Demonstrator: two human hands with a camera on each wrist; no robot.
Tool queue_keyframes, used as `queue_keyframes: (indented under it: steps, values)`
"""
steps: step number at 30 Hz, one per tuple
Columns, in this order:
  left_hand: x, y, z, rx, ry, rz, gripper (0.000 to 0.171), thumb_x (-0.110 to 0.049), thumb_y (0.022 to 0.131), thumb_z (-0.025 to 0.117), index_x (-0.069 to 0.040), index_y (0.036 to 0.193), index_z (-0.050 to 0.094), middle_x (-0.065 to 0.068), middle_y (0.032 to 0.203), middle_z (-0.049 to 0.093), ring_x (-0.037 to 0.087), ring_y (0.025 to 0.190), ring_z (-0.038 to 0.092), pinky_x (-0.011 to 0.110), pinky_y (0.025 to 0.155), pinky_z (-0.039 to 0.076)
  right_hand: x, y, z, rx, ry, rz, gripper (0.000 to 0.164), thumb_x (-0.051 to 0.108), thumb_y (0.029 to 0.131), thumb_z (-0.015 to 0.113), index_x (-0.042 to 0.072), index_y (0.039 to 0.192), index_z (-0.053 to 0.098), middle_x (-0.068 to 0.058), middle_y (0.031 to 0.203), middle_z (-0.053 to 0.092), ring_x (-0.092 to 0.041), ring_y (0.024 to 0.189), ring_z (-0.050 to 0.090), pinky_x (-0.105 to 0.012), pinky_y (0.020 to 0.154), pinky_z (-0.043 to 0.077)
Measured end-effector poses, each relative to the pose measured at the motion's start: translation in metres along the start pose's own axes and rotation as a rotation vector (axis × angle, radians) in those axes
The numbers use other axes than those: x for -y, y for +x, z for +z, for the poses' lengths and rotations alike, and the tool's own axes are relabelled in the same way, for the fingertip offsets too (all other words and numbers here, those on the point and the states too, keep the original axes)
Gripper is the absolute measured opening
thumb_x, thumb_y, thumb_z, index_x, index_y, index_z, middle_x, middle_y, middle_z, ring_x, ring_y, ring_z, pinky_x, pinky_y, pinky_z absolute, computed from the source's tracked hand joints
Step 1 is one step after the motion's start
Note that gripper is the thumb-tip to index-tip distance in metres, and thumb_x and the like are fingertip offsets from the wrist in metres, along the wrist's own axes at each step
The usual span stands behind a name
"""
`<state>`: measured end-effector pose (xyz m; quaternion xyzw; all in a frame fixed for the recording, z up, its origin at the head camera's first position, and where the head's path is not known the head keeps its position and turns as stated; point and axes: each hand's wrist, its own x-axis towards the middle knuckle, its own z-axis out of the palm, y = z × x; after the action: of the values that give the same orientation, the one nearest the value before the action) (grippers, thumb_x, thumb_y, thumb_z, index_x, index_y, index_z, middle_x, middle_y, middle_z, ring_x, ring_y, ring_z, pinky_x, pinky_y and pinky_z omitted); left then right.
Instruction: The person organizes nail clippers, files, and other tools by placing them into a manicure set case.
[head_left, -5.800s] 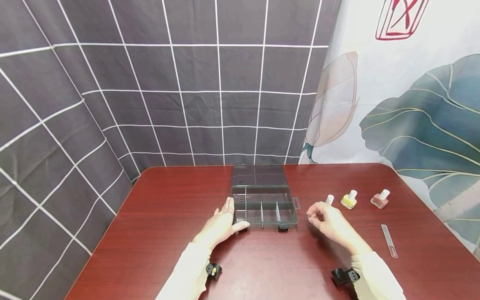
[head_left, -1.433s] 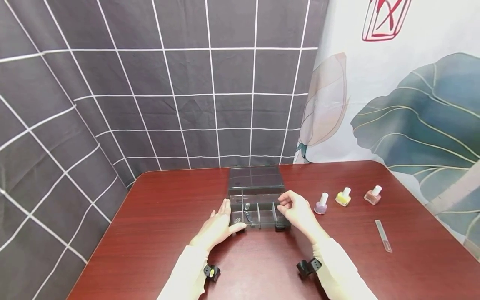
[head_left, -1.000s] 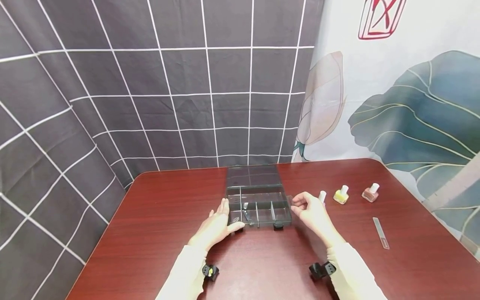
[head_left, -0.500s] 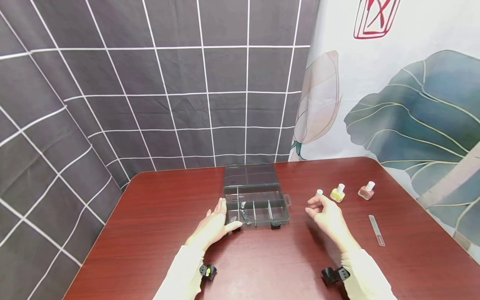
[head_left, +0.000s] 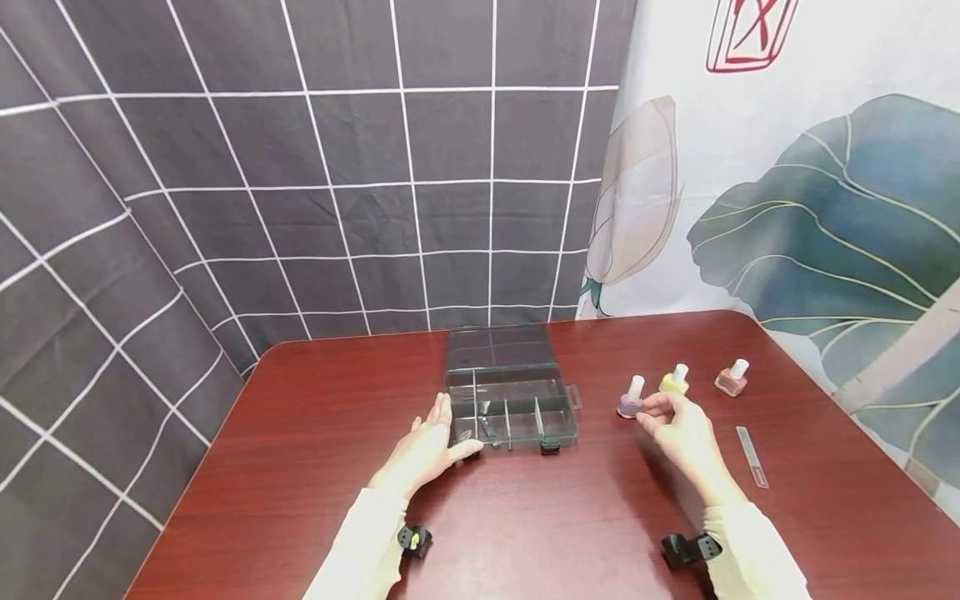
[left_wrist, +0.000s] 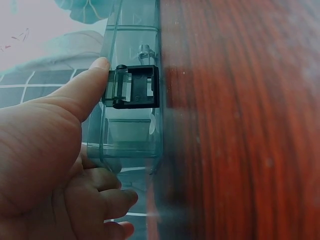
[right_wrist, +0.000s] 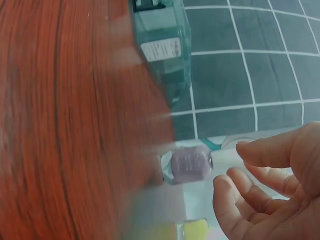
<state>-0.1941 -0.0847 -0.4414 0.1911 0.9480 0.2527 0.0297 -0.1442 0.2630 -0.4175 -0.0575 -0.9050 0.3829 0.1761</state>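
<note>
A clear grey plastic compartment box (head_left: 520, 389) lies with its lid raised at the back. My left hand (head_left: 420, 454) rests at its front left corner, straight fingers along the side and thumb over the front near a black latch (left_wrist: 137, 86). Inside, a small silvery and dark item (head_left: 488, 427) lies in a front compartment, and a small clear piece (head_left: 465, 436) in the one to its left. My right hand (head_left: 684, 433) is beside the purple nail polish bottle (head_left: 629, 406), its thumb and fingers parted near the white cap (right_wrist: 226, 158).
Behind the right hand stand a yellow nail polish bottle (head_left: 674, 383) and a pinkish-brown one (head_left: 731, 380). A nail file (head_left: 752, 457) lies at the right of the red-brown table (head_left: 525, 517). Hanging cloths border the table's back.
A silvery and dark item now lies in the box, absent 5.8 seconds ago. My right hand has moved from the box's right side to the purple bottle; the left has stayed on the box.
</note>
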Motion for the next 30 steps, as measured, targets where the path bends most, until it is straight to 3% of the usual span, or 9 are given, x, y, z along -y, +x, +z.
queue_keyframes:
  steps: [8, 15, 25, 30]
  values:
    - [0.001, 0.0, 0.0, -0.001, -0.007, 0.001, 0.094, -0.053, 0.084, 0.06, 0.009, 0.143, 0.022, 0.025, 0.148, 0.021, 0.033, 0.135, 0.025, 0.05, 0.108, 0.021, -0.011, 0.01, -0.001, -0.013, -0.006, -0.001, 0.019, 0.004, 0.078, 0.07, -0.004, 0.093, 0.062, -0.018, 0.086, 0.066, -0.015, 0.069, 0.06, -0.017, 0.06, 0.044]
    - [0.0, -0.001, 0.001, 0.004, 0.011, 0.002, 0.094, -0.055, 0.084, 0.059, 0.008, 0.144, 0.021, 0.024, 0.149, 0.021, 0.033, 0.133, 0.03, 0.05, 0.108, 0.022, -0.023, 0.017, 0.004, 0.031, 0.044, 0.025, 0.023, 0.004, 0.08, 0.069, -0.007, 0.097, 0.059, -0.023, 0.092, 0.064, -0.023, 0.076, 0.061, -0.015, 0.06, 0.045]
    - [0.001, 0.001, 0.003, 0.0, 0.028, 0.002, 0.095, -0.055, 0.084, 0.059, 0.007, 0.144, 0.021, 0.024, 0.148, 0.022, 0.032, 0.133, 0.031, 0.049, 0.107, 0.024, -0.034, 0.026, 0.015, 0.105, 0.096, 0.014, 0.03, -0.001, 0.077, 0.07, -0.014, 0.101, 0.056, -0.028, 0.093, 0.063, -0.02, 0.072, 0.061, -0.017, 0.056, 0.046]
    - [0.001, 0.001, 0.002, 0.002, 0.015, 0.003, 0.093, -0.054, 0.085, 0.059, 0.008, 0.144, 0.021, 0.024, 0.149, 0.021, 0.032, 0.134, 0.029, 0.05, 0.107, 0.023, -0.035, 0.032, 0.018, 0.137, 0.101, 0.03, 0.03, 0.0, 0.076, 0.072, -0.014, 0.098, 0.057, -0.024, 0.089, 0.064, -0.017, 0.07, 0.06, -0.018, 0.057, 0.045]
